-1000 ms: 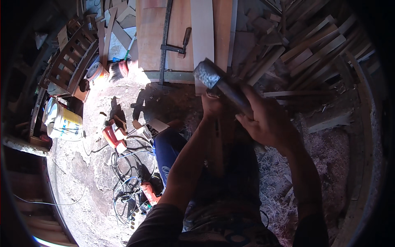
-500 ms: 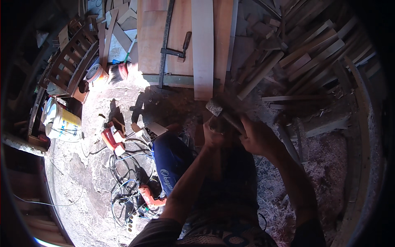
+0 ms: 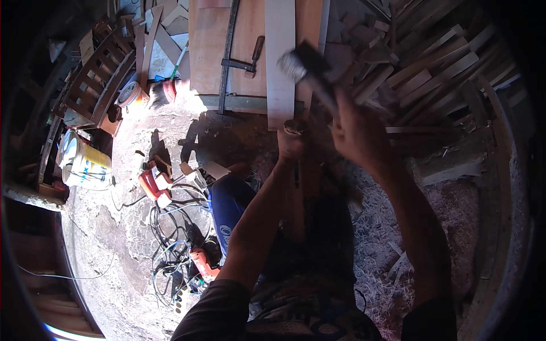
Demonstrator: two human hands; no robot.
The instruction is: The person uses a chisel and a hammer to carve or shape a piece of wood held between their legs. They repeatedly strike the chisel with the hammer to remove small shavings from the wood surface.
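Note:
My right hand (image 3: 362, 139) is wrapped round the handle of a hammer (image 3: 313, 63), raised with its head blurred by motion. Below and to the left of it, my left hand (image 3: 290, 148) grips an upright chisel (image 3: 294, 126); the round end of its handle sticks out above the fist, and a thin blade shows beneath. Under the chisel a length of wood (image 3: 294, 210) runs back between my legs, mostly in shadow. Where the blade meets the wood is too dark to make out.
Ahead lie wide boards (image 3: 280, 68) with a bar clamp (image 3: 227, 62). Scrap timber (image 3: 438, 74) is heaped at the right, above wood shavings (image 3: 387, 244). On the left are a white bucket (image 3: 88, 165), tangled cables (image 3: 162, 227), a red power tool (image 3: 154, 183) and an orange drill (image 3: 203, 264).
The hammer has risen up and away from the chisel, my right hand lifting with it. My left hand has moved slightly farther forward, still around the chisel.

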